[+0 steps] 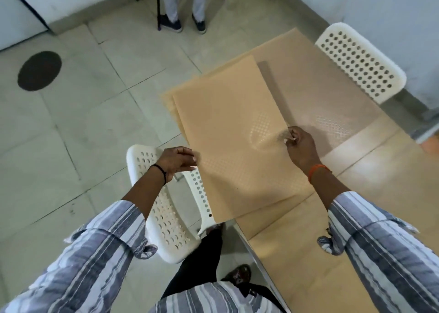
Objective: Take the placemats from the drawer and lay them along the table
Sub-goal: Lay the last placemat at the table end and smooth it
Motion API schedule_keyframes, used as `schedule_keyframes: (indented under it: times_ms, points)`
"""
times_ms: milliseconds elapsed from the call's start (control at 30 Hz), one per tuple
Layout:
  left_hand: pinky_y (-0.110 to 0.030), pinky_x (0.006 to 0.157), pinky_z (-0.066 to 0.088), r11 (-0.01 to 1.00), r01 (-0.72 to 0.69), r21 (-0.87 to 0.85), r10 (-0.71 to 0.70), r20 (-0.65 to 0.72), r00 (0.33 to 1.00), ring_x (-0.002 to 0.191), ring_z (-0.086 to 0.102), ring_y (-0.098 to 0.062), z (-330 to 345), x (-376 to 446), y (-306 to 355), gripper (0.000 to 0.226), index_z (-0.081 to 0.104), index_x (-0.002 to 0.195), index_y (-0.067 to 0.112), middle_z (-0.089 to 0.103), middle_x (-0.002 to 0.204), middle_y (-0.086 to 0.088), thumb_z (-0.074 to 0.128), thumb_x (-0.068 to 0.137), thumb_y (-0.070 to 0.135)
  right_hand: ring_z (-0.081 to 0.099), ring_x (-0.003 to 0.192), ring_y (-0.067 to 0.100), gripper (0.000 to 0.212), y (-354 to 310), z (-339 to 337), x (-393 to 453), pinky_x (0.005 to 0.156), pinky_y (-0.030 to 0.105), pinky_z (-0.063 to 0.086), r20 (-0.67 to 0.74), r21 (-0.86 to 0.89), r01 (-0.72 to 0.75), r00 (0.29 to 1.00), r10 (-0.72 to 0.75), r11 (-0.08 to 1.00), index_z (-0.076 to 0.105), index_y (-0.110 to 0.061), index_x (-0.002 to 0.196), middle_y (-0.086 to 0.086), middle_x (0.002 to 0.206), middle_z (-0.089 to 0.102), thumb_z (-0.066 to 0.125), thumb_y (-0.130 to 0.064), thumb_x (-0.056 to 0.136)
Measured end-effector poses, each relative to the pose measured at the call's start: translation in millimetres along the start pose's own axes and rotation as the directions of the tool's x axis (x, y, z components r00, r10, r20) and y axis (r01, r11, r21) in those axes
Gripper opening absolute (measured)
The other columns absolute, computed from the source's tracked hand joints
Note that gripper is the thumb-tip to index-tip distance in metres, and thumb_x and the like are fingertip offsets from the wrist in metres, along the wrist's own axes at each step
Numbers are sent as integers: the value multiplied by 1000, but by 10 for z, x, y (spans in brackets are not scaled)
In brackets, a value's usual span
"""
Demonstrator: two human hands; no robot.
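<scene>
Tan and dimpled, the top placemat [228, 132] is held between both hands over the near left part of the table [308, 253], its left edge overhanging the table's edge above a white perforated chair [166, 217]. The left hand [177, 159] grips the mat's left edge, fingers curled over it. The right hand [300, 144] pinches the right edge, where the sheet puckers up into a small shiny ridge. Under this mat the corner of at least one more tan placemat [167, 99] peeks out on the left; how many are stacked there I cannot tell. To the right lies a paler, translucent placemat [320, 103] flat on the tabletop, reaching toward the far end. A second white perforated chair [361, 61] stands at the far right of the table. On the tiled floor [95, 122] to the far left is a dark round patch [39, 70], and another person's legs [183, 6] show at the far wall.
</scene>
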State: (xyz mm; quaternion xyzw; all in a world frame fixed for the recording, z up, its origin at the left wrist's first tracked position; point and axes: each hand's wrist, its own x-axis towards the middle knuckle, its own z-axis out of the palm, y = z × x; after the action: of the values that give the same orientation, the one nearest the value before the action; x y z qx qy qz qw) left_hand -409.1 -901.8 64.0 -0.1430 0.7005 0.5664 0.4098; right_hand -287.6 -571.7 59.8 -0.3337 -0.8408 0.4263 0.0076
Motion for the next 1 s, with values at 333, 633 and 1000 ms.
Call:
schedule_keyframes:
  times_ms: [333, 633, 1000]
  points:
    - [-24, 62, 59, 1000, -5, 16, 4, 56, 998, 71, 74, -17, -84, 9, -168, 13, 68, 91, 1, 74, 84, -11, 74, 80, -2, 28, 144, 31, 66, -197, 162, 26, 117, 41, 28, 39, -347, 112, 994, -105, 931, 33, -7, 152, 13, 156, 33, 58, -5, 90]
    - [-21, 53, 55, 997, -49, 60, 45, 59, 997, 64, 73, -18, -12, 39, -129, 21, 65, 89, -1, 75, 76, -8, 81, 76, 5, 2, 152, 30, 83, -461, 683, -456, 116, 63, 18, 333, -465, 241, 939, -84, 852, 16, -29, 156, -1, 166, 2, 63, -41, 89]
    - [-28, 66, 60, 938, -146, 315, 147, 23, 989, 70, 73, -21, -2, 154, -110, 32, 69, 76, -1, 74, 73, -18, 86, 72, 26, -13, 152, 28, 92, -405, 788, -387, 116, 67, 8, 384, -535, 210, 923, 13, 818, 12, -39, 155, -6, 165, -16, 68, -52, 84]
